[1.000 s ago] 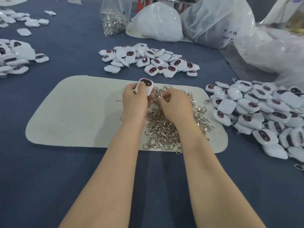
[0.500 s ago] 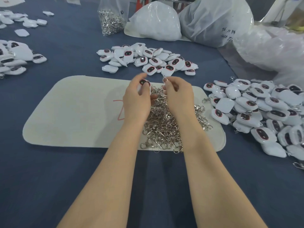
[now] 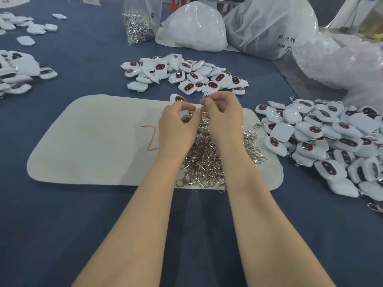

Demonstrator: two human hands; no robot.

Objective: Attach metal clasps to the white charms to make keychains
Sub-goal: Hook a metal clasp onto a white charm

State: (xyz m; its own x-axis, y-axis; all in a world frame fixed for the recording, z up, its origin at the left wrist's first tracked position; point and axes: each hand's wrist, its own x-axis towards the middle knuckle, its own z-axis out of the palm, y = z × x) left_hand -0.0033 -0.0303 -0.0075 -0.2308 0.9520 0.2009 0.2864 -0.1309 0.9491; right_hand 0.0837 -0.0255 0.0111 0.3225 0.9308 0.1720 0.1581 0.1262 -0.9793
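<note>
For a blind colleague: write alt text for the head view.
The left hand holds a white charm with a dark, red-rimmed face; the right hand pinches a silver metal clasp beside it, above a heap of clasps on a beige mat.

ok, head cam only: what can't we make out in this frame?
- Head view: whether the small silver metal clasp pinched by the right hand is hooked to the white charm with a dark oval face; the left hand covers the join.
- Loose pile of silver clasps: partly behind both forearms.
- Handwriting on the translucent plastic bag: too small to read.
- Right-hand heap of white charms: cut by the frame edge.
</note>
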